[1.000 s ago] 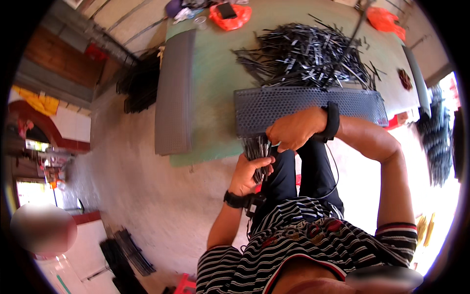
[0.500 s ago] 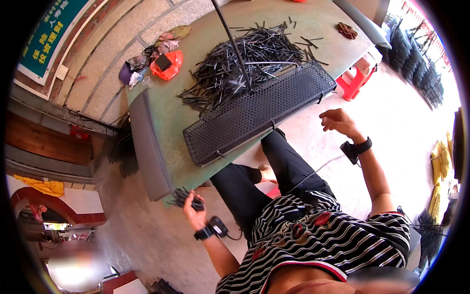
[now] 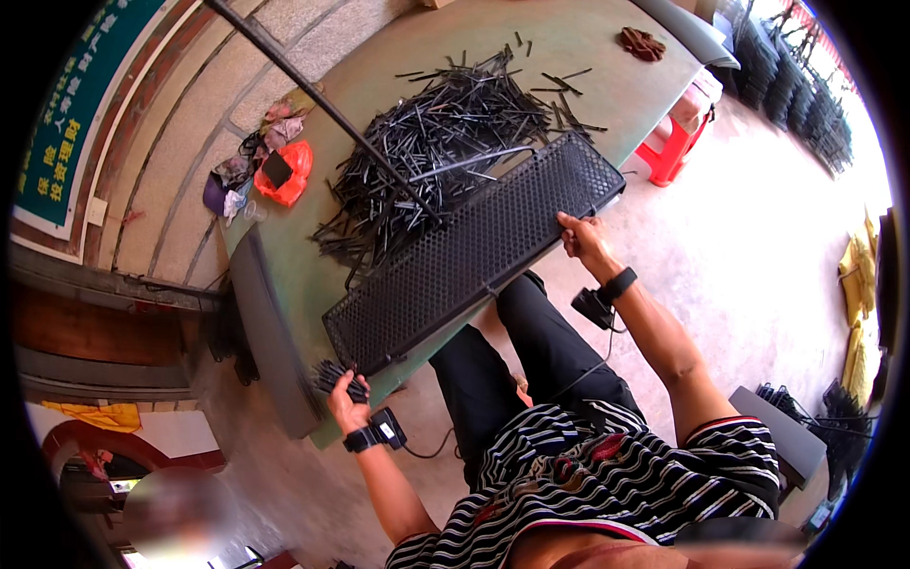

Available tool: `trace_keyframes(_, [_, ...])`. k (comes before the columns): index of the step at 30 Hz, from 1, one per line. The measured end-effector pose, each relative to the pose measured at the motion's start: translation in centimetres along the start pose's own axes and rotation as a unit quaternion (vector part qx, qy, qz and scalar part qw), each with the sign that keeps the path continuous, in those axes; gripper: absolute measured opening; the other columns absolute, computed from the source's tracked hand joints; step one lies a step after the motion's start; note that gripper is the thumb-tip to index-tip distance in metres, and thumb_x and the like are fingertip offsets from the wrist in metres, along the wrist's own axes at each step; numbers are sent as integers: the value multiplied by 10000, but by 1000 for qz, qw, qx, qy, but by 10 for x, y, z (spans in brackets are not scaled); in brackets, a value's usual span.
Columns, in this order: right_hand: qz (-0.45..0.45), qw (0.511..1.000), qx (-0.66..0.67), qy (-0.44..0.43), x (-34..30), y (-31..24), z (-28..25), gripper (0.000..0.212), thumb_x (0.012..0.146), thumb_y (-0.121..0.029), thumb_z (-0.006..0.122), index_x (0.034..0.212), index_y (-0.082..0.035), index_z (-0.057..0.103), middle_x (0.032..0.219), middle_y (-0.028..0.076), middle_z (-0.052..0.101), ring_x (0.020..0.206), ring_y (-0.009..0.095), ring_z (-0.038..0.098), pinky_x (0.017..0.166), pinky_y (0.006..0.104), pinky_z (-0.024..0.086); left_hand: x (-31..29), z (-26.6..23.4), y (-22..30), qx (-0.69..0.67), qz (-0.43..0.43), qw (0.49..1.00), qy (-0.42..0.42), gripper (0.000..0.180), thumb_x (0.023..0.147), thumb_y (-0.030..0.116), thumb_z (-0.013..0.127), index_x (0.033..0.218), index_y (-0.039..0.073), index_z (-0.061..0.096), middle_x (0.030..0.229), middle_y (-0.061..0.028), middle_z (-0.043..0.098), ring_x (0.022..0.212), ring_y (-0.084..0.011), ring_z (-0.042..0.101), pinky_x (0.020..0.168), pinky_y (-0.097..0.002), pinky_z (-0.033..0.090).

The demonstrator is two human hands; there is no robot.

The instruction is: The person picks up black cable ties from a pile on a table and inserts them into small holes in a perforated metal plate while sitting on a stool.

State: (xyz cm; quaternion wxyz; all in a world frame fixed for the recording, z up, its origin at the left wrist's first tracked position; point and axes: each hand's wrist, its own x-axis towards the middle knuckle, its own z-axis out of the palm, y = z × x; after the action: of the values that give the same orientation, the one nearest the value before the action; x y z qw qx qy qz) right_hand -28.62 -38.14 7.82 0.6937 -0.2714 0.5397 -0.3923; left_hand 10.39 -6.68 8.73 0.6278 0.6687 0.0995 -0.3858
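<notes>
Left hand (image 3: 349, 408) closed round black strips (image 3: 328, 375) — right hand (image 3: 590, 244) pinching perforated panel (image 3: 474, 251) by edge.

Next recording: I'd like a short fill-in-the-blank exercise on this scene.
1. A bunch of black strips is in the person's ____ hand.
2. The other hand is at the perforated panel's long edge ____ to the person.
3. The stool beyond the table has ____ legs.

Missing words: left; nearer; red.

Banner (image 3: 81, 114) & pole (image 3: 313, 100) cut off at top. Patch (image 3: 178, 514) btm L blurred. Strips (image 3: 331, 376) in L hand (image 3: 348, 408) too small to count. Worktop (image 3: 607, 90) part-hidden under pile (image 3: 445, 119).
</notes>
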Motion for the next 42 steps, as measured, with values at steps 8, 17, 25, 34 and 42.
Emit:
trace_keyframes(8, [-25,999,7,22,14,-3,-1,260,789,-148,677,656,-22,493,514,32,468,356,102,394,326,234,258,-25,13,-9,-93,41,993,66,132,717,-15,641,840,-44,604,716,-127,610,513,-228,576,414,-317,426])
trace_keyframes(17, [-19,884,-441,-156,-33,-43,-8,418,841,-370,607,824,48,617,556,101,601,379,116,521,361,209,395,-58,22,-17,-110,183,972,98,247,679,-98,662,906,-37,588,788,-109,624,603,-187,593,497,-288,499])
trace_keyframes(25, [-137,785,-363,-482,-172,36,153,368,881,-170,559,1163,54,486,943,141,606,797,173,608,691,274,506,-85,56,3,-240,113,960,-83,192,709,-72,666,881,-19,601,787,-98,632,588,-185,593,534,-298,486])
trace_keyframes(34, [-202,787,-276,-513,-192,137,219,519,915,-151,467,1339,37,233,1119,246,510,1049,355,531,861,376,428,-98,56,-6,-317,117,935,-108,196,730,-93,615,912,-18,615,808,-90,641,693,-187,631,637,-294,531])
trace_keyframes(42, [-57,769,-375,-515,-169,104,245,471,860,-281,606,1141,86,517,812,96,629,713,119,586,614,257,486,-75,5,-15,-210,75,958,-182,118,707,-60,640,816,-22,615,731,-89,635,528,-160,589,475,-268,484])
